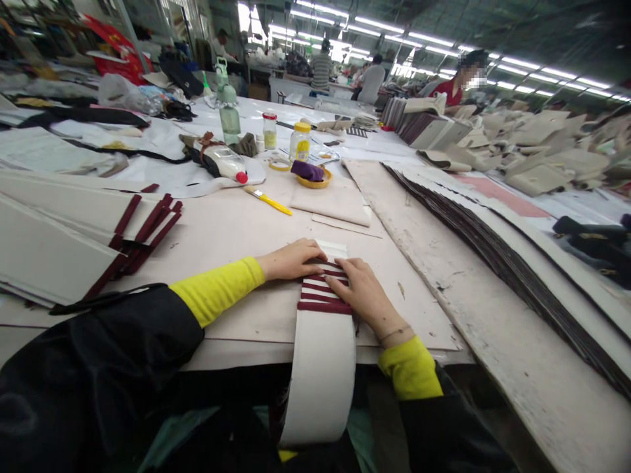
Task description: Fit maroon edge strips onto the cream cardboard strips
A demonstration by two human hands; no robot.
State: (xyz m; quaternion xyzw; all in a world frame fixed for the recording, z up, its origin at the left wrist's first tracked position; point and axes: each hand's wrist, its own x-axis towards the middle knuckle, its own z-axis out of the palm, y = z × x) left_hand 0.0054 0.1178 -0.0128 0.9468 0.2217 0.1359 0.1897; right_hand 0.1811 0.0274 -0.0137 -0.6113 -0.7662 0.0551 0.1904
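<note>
A fanned stack of long off-white panels [323,368] with maroon edge bands lies in front of me. Its near end curves down over the table edge toward my lap, and its banded far end rests on the table. At the left side of the bands, my left hand [294,259] has its thumb and fingers closed on a panel edge. My right hand [365,293] grips the opposite side, fingers bent over the maroon bands. Whatever lies under the fingertips is hidden.
More maroon-edged panels [54,230] lie at the left. Ahead are a yellow-handled brush [269,200], a yellow basket [313,180] with purple cloth, a yellow-lidded jar [300,142] and a bottle [224,162]. A long dark-edged stack [493,243] stretches along the right. People work farther back.
</note>
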